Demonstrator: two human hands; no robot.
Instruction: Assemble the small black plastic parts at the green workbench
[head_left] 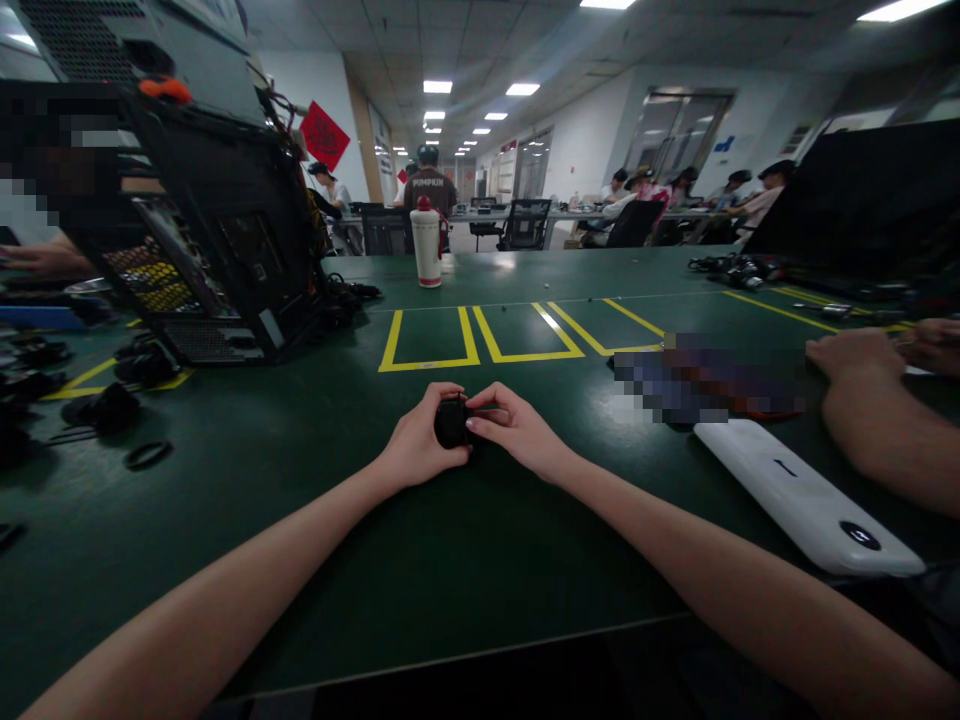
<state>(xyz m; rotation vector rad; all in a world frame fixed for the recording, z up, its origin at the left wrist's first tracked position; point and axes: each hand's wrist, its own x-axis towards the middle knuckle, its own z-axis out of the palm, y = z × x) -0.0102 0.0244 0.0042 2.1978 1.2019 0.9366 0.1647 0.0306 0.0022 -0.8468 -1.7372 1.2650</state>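
A small, rounded black part (451, 424) is between my two hands, just above or on the green table (420, 600); its exact kind I cannot make out. My left hand (417, 440) curls around it from the left, with the thumb below and fingers over the top. From the right, my right hand (517, 430) pinches at its edge with thumb and fingertips. The side facing the right fingers is partly hidden by them. Beyond the hands, yellow tape outlines (429, 366) mark the tabletop.
An open black computer case (225, 230) stands at left, with black parts (105, 408) and a black ring (148, 455) near it. A white bottle (427, 245) stands ahead. At right lie a white device (802, 490) and another person's arm (885, 410), with a dark monitor (862, 200) behind.
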